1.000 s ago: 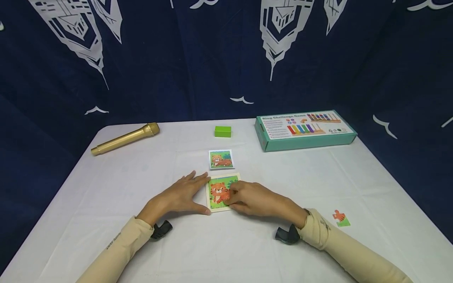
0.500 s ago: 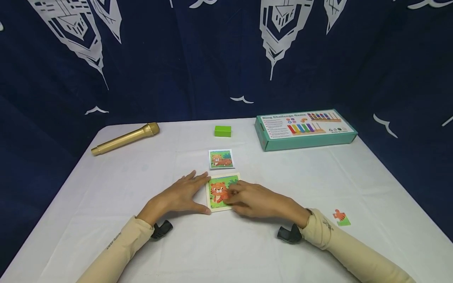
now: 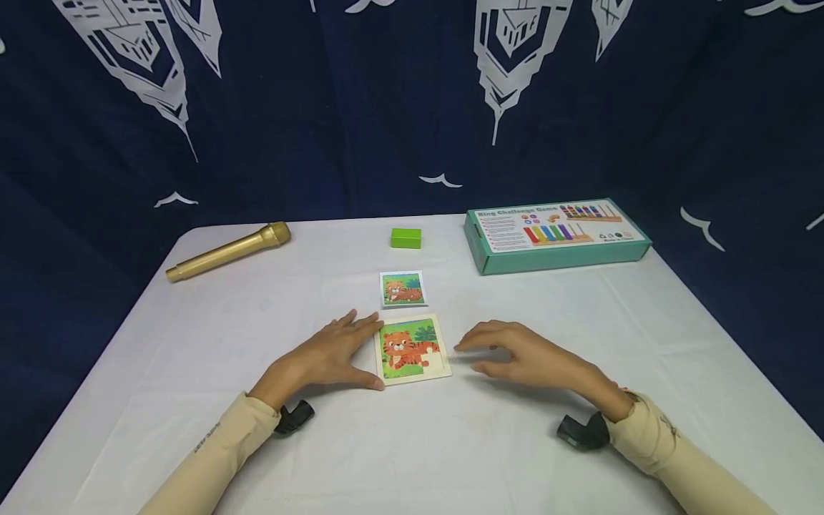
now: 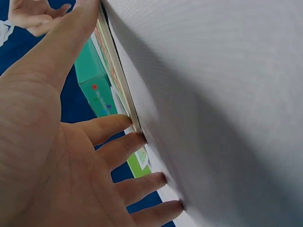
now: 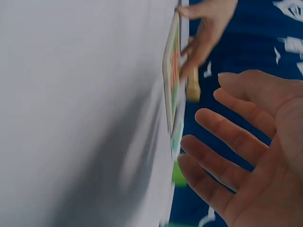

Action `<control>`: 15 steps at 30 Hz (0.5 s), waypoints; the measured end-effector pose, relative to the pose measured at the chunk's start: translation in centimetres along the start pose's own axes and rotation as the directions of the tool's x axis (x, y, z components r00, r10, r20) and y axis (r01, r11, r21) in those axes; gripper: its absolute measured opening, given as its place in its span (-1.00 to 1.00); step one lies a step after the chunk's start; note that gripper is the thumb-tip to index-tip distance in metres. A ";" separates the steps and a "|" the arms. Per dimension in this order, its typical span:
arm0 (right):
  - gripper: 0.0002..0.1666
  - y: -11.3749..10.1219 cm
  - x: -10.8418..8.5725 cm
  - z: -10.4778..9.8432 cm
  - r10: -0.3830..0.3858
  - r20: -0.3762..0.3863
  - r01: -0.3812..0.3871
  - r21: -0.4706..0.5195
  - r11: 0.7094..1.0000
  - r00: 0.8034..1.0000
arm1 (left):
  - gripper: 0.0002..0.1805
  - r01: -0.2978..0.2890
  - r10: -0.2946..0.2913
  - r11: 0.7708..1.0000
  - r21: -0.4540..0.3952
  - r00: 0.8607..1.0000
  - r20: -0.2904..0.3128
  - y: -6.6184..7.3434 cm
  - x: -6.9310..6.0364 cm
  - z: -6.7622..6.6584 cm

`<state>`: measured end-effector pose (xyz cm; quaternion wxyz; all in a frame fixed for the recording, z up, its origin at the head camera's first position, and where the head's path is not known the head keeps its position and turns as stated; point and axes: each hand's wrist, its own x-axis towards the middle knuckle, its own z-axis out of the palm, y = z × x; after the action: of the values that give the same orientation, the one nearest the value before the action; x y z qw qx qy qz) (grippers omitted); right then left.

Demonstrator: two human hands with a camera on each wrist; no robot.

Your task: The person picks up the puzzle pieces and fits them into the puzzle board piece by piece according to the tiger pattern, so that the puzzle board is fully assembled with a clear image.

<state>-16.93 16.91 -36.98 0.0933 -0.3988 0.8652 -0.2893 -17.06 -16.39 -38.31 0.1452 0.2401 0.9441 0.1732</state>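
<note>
A tiger jigsaw board (image 3: 405, 352) lies flat on the white table, with a bare, pale gap at its lower right corner. Along its left edge rests my left hand (image 3: 325, 350), fingers spread and fairly straight. Thumb and forefinger touch the board's near and far left corners; the left wrist view shows the fingertips (image 4: 143, 138) at its edge. My right hand (image 3: 515, 354) hovers just right of the board, holding nothing, its fingers loosely bent and apart in the right wrist view. The loose puzzle piece at the right is almost wholly hidden behind the right wrist.
A small tiger picture card (image 3: 403, 290) lies just beyond the board. Farther back sits a green block (image 3: 405, 238). A gold microphone-shaped tube (image 3: 228, 252) lies at the back left, and a teal game box (image 3: 556, 236) at the back right. A dark blue curtain (image 3: 360, 107) hangs behind.
My right hand has left the board and moved right, its fingers opening. The board's gap now shows, and the right wrist covers the loose piece. The left hand stays put.
</note>
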 end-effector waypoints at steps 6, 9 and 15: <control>-0.57 2.4 -4.2 -1.8 0.085 -0.119 -0.087 -0.016 0.996 0.989 | 0.17 -0.008 0.008 1.000 0.002 1.000 -0.008 0.0 0.0 -0.1; -0.53 3.6 -6.5 -2.6 0.126 -0.174 -0.137 -0.050 0.989 0.977 | 0.17 -0.008 0.008 1.000 0.002 1.000 -0.010 0.0 0.0 0.0; -0.37 5.3 -10.7 -3.8 0.215 -0.177 -0.225 -0.038 0.974 0.960 | 0.18 -0.006 0.006 1.000 0.000 1.000 -0.009 0.0 0.0 0.0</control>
<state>-14.61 29.22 -37.68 0.0383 -0.2761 0.9170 -0.2852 -17.04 -16.37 -38.26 0.1406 0.2422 0.9439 0.1749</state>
